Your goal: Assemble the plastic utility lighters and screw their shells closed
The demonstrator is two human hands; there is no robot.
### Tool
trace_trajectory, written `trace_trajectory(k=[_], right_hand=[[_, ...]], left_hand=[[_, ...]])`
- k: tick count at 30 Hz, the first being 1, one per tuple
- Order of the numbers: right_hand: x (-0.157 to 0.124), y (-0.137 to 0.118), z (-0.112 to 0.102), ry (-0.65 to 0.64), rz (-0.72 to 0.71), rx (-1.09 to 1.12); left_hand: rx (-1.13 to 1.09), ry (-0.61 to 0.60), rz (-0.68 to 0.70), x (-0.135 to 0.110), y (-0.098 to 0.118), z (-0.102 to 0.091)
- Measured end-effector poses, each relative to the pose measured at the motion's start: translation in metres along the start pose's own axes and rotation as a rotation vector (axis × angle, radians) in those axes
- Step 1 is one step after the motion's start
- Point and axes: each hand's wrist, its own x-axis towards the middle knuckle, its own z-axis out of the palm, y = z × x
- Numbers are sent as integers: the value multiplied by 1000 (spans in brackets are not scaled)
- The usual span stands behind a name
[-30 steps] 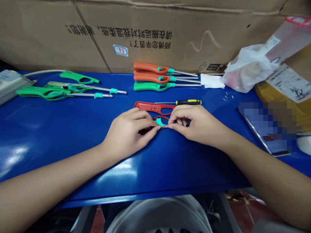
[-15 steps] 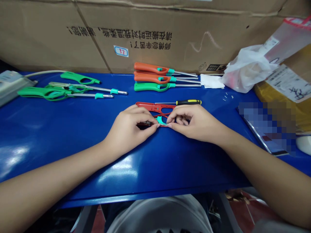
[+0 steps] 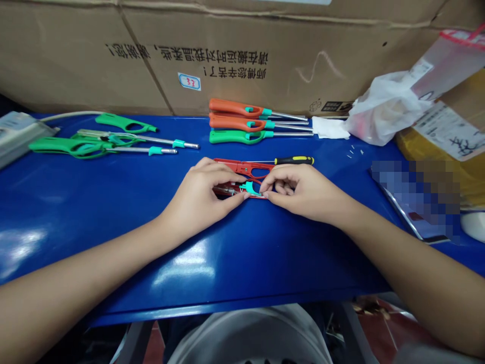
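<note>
A red lighter shell half (image 3: 242, 191) with a teal trigger piece (image 3: 250, 188) lies on the blue table (image 3: 113, 202) between my hands. My left hand (image 3: 200, 197) pinches its left part with curled fingers. From the other side, my right hand (image 3: 303, 191) pinches it beside the teal trigger. Just behind my fingers lies a second red shell half (image 3: 242, 166). A black-and-yellow screwdriver (image 3: 293, 160) rests next to it.
Three assembled stick lighters (image 3: 246, 121), two orange and one green, lie at the back centre. Green lighter parts (image 3: 102, 141) lie at the back left, next to a grey box (image 3: 18, 134). Cardboard boxes (image 3: 235, 50) wall the back. A white plastic bag (image 3: 386, 103) and a blurred flat item (image 3: 417, 199) sit at the right.
Both hands have shifted slightly away from me with the red shell half. The teal trigger shows a little more between my fingertips.
</note>
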Motion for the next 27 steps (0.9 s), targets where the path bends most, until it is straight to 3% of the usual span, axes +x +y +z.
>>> trace_trajectory(k=[10,20,27], right_hand=[[-1,-1,5,31,60,13],[-2,-1,7,38,36,-31],[-1,2,-2,-5,110,-18]], left_hand=[[-189,-63,-238,5,-5,-2],[-161,-37,-198,1,-2,0],[-143,-114,-165,0,2,-2]])
